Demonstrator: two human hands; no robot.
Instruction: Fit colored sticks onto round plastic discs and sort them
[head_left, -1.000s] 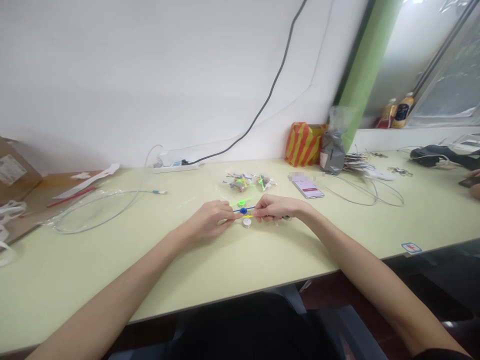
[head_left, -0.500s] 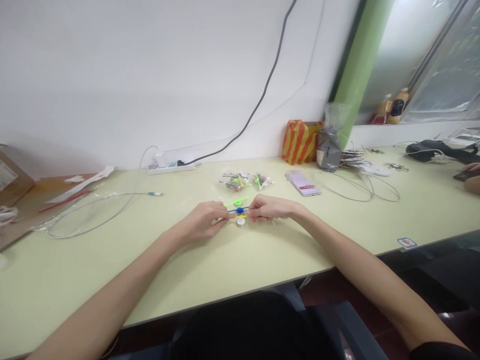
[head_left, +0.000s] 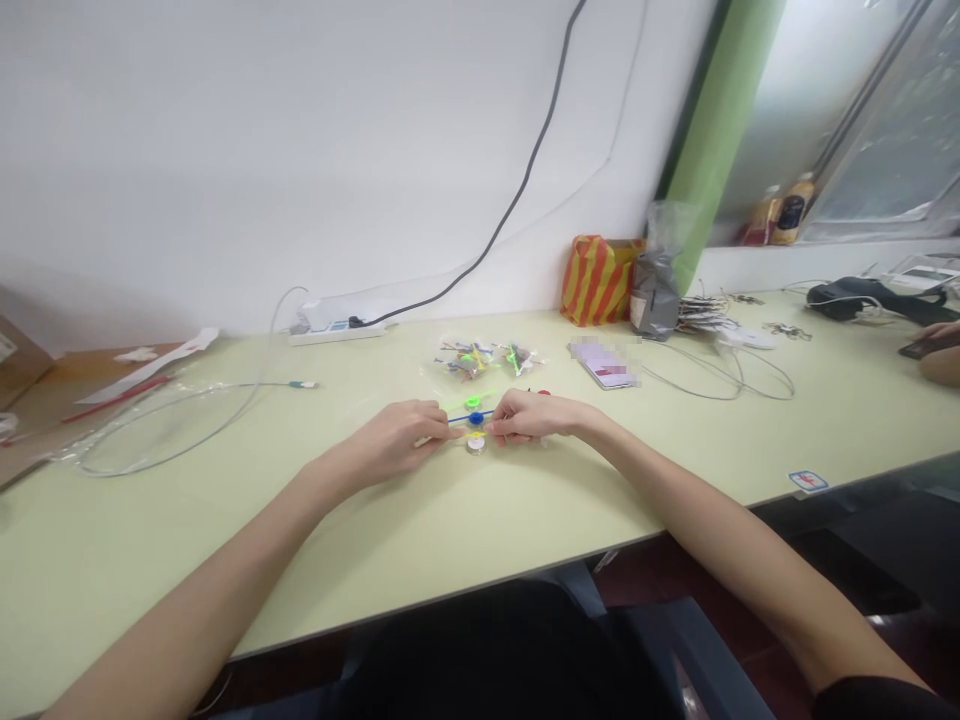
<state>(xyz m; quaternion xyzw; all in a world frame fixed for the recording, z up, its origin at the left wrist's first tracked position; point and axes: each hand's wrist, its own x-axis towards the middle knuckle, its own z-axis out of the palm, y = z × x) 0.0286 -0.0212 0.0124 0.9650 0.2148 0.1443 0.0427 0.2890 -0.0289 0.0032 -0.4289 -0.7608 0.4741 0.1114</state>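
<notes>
Yellow piece (head_left: 476, 434) between hands (head_left: 405, 437) (head_left: 531, 414), seemingly palms-down

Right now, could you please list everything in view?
Round pieces: three, green, blue, white, between hands
Stick: one, yellow, between hands
Bundles: two, multicoloured, behind hands
Phone: one, pale, right of bundles
Bag: one, red-yellow, by wall
Pouch: one, grey, beside bag
Power strip: one, white, by wall
Thick cable: one, black, across wall
Bottles: two, amber, windowsill
Box: one, brown, far left
Table: one, pale green, underneath
Left hand: one, bare, left
Right hand: one, bare, right
</notes>
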